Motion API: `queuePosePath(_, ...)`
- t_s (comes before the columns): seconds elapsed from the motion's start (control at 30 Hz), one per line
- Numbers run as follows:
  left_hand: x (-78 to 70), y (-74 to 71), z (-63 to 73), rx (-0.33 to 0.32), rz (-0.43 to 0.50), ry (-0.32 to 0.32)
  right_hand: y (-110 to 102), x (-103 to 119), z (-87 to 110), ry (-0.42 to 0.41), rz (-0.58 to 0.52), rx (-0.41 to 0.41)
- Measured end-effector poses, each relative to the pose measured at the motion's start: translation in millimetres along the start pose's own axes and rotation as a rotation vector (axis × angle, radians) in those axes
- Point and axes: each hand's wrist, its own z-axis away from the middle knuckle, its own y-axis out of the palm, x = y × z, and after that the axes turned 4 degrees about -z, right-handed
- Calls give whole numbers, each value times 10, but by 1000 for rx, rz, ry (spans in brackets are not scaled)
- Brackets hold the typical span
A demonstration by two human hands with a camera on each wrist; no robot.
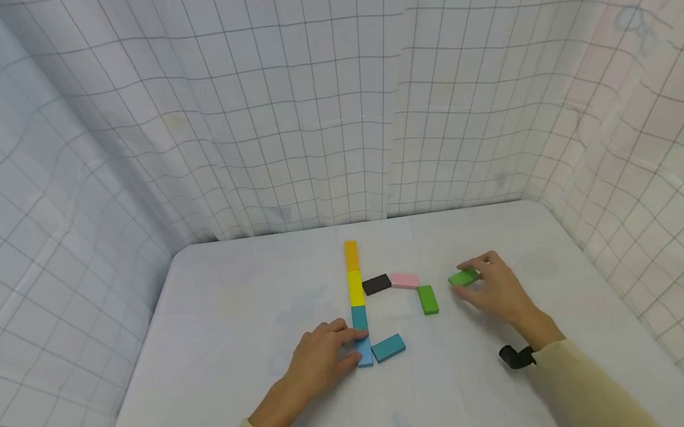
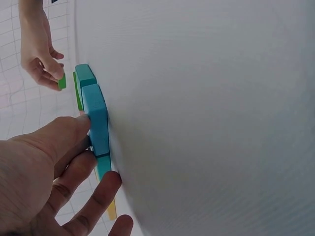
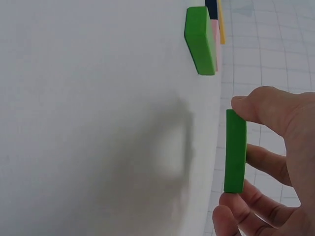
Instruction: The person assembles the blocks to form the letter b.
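Note:
My right hand (image 1: 495, 288) pinches a green block (image 3: 235, 151) by its ends between thumb and fingers. The block is off the table, with a shadow on the white surface below. My left hand (image 1: 319, 355) rests at the near end of a straight row, thumb and index finger touching a light blue block (image 2: 96, 120). Further along the row are a teal block (image 1: 359, 316), a yellow block (image 1: 355, 288) and an orange block (image 1: 352, 256). Another teal block (image 1: 388, 348) lies tilted at the row's right side. A second green block (image 1: 428, 300) lies between the hands.
A black block (image 1: 377, 284) lies just right of the yellow one, with a pink block (image 1: 405, 280) beside it. The white table (image 1: 212, 319) is enclosed at the back and sides by a white grid-patterned curtain (image 1: 313, 101).

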Motion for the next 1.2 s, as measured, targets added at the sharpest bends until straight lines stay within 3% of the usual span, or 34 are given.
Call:
queuePosePath(0.4, -15, -11, -9, 8, -5, -9, 128, 259, 132, -90, -14, 1)
queuePosePath(1.2, 18, 45, -19, -4, -12, -5, 471, 668, 384, -154, -15, 106)
